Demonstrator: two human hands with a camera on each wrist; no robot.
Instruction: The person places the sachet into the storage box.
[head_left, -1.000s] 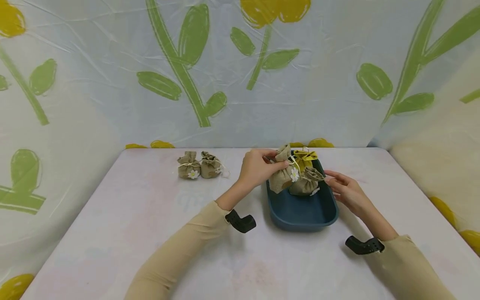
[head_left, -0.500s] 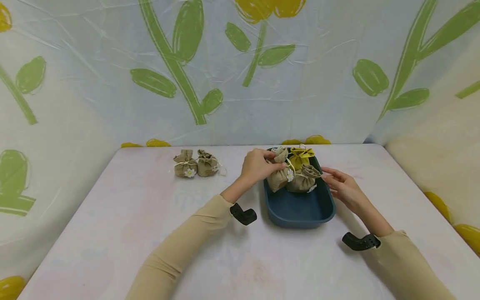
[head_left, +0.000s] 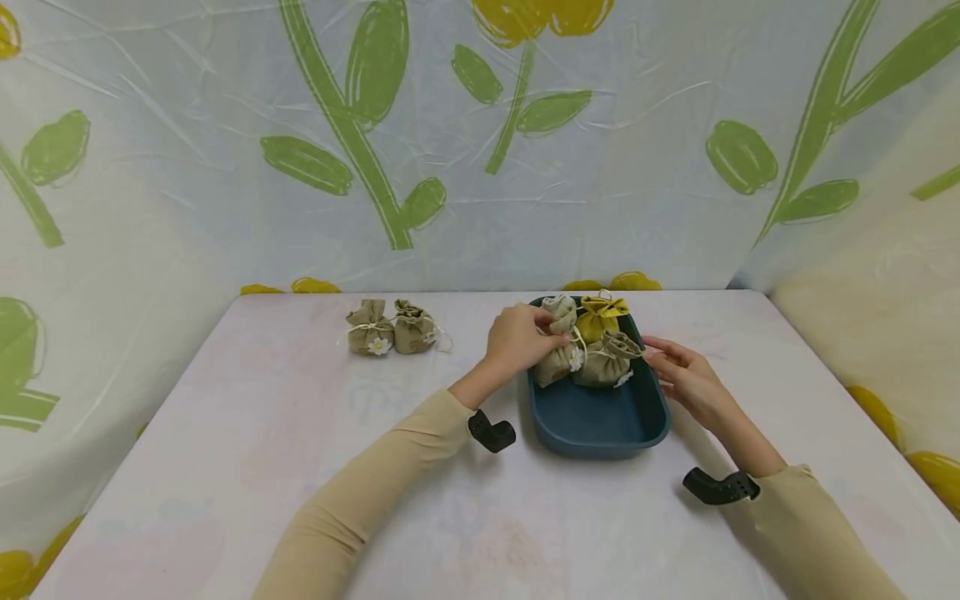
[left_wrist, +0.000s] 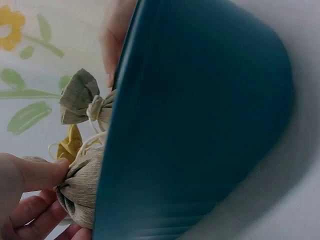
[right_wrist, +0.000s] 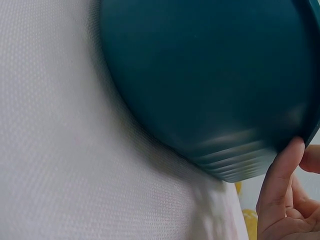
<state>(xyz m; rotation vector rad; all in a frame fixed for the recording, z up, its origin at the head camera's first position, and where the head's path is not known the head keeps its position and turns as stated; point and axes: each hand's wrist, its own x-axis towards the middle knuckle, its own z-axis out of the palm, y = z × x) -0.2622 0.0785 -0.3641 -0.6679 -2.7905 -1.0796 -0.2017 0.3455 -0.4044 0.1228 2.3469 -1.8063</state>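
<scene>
From my remote seat, the left end of the pale, faintly patterned tabletop (head_left: 450, 517) holds two small beige cloth drawstring pouches side by side near its back edge: a left pouch (head_left: 367, 332) with a white fabric daisy, and its neighbour (head_left: 414, 331), whose pale cord trails to the right. Next comes a beige sleeve (head_left: 375, 475) with a black curved wrist mount (head_left: 491, 432) at its cuff, leading to the left hand (head_left: 513, 343). Its thumb and fingers pinch the gathered neck of a third beige cloth pouch (head_left: 553, 368), also with a white flower, at the back left of a deep blue, round-cornered tray (head_left: 596, 421). The pouch's lower part is inside the tray, though I can't tell whether it touches the bottom (the wall blocks my left wrist view).

Just right of it I have a mustard-yellow cloth pouch (head_left: 602, 323) at the back and, in front, a fourth beige pouch (head_left: 600, 367), its ruffled neck tilted right toward the rim. At the right wall, the right hand (head_left: 693, 385) touches the rim with loosely extended fingers, unclenched. A second black wrist mount (head_left: 720, 487) and a matching right sleeve (head_left: 821, 529) finish my row.
</scene>
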